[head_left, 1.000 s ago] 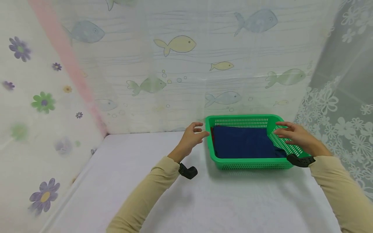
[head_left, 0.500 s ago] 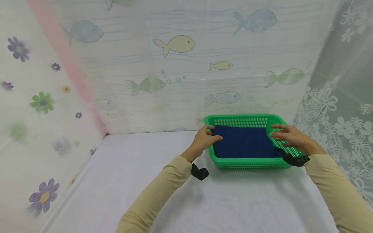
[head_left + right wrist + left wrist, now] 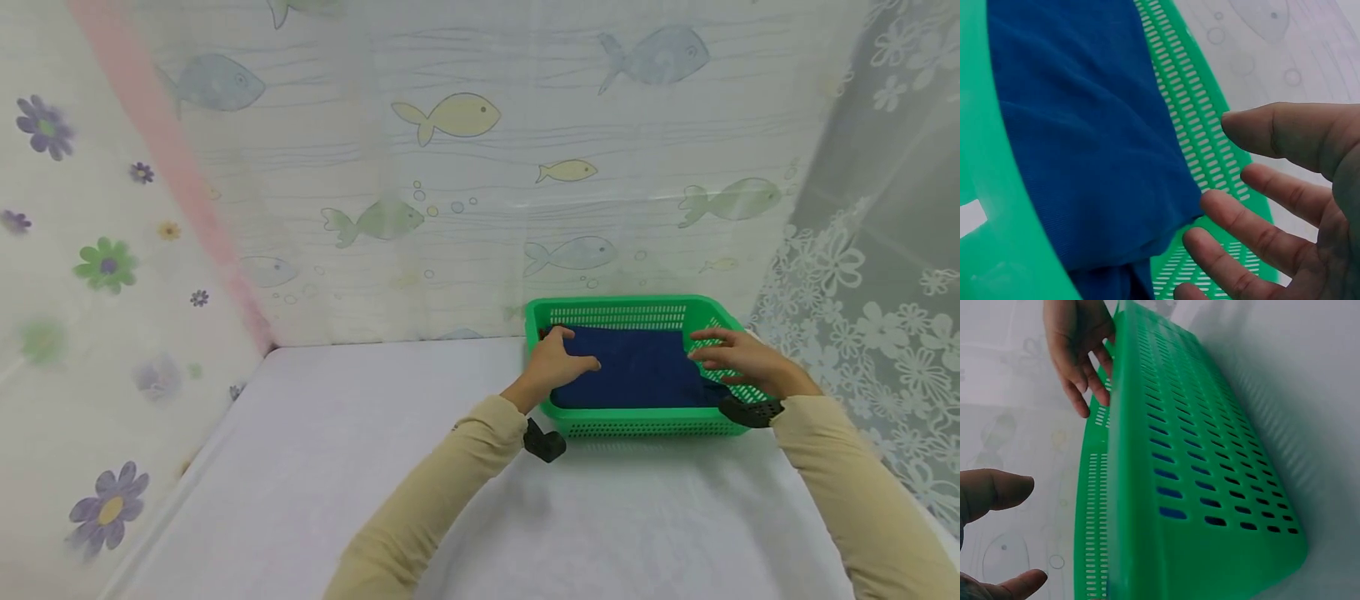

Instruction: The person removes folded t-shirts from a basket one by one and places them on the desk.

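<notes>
Two hands of ours are over the green basket, one near each end. Our left hand is above the basket's left end, its thumb and fingers spread well apart; the left wrist view shows the gap between them. Our right hand is above the right end, fingers fanned and thumb held away from them, near the cloth's edge. Between our hands, the navy cloth lies flat and folded inside the basket, with a crumpled part toward the front right corner. At the left end we make out a dark red patch, perhaps another cloth, though our hand covers too much to be sure. We wear beige sleeves and a black device at each wrist. The basket stands on a white-covered table, just before a fish-patterned curtain.
</notes>
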`<state>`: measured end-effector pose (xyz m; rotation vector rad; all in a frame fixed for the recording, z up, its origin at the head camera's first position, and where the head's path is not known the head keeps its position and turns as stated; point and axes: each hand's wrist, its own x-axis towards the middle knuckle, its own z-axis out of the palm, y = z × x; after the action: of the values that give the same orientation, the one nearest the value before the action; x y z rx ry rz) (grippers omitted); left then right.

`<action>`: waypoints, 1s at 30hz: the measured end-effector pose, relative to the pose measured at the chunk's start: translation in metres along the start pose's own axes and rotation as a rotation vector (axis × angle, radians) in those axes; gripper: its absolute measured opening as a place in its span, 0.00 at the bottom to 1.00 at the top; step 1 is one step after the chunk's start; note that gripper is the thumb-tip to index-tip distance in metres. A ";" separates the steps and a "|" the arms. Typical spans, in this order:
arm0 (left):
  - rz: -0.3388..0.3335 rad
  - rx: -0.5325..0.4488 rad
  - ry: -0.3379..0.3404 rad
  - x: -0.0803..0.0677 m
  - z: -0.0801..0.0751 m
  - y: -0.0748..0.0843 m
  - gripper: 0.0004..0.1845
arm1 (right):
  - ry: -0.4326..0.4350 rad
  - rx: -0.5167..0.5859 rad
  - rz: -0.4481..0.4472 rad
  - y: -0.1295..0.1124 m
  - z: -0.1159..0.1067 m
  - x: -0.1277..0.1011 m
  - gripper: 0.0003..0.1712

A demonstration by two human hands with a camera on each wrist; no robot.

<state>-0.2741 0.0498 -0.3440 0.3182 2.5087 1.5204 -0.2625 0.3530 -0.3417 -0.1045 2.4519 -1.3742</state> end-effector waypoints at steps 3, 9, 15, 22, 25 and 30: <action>-0.017 0.023 -0.009 0.003 0.007 -0.001 0.36 | -0.007 0.002 0.006 0.002 0.001 0.001 0.44; -0.088 0.032 -0.023 0.008 0.019 0.001 0.41 | 0.005 -0.019 0.029 0.003 0.002 0.004 0.45; -0.179 0.023 -0.025 0.012 0.029 0.000 0.47 | 0.001 -0.029 0.058 0.003 0.004 0.007 0.46; -0.237 -0.050 -0.015 0.017 0.037 -0.005 0.51 | 0.006 -0.038 0.101 0.006 0.006 0.014 0.46; -0.253 -0.101 -0.022 0.018 0.038 -0.006 0.51 | 0.005 -0.045 0.113 0.007 0.005 0.016 0.46; -0.260 -0.157 -0.038 0.019 0.037 -0.006 0.51 | -0.002 -0.069 0.139 0.003 0.004 0.016 0.46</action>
<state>-0.2824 0.0836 -0.3665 -0.0036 2.2783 1.5751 -0.2766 0.3479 -0.3499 0.0476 2.4544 -1.2310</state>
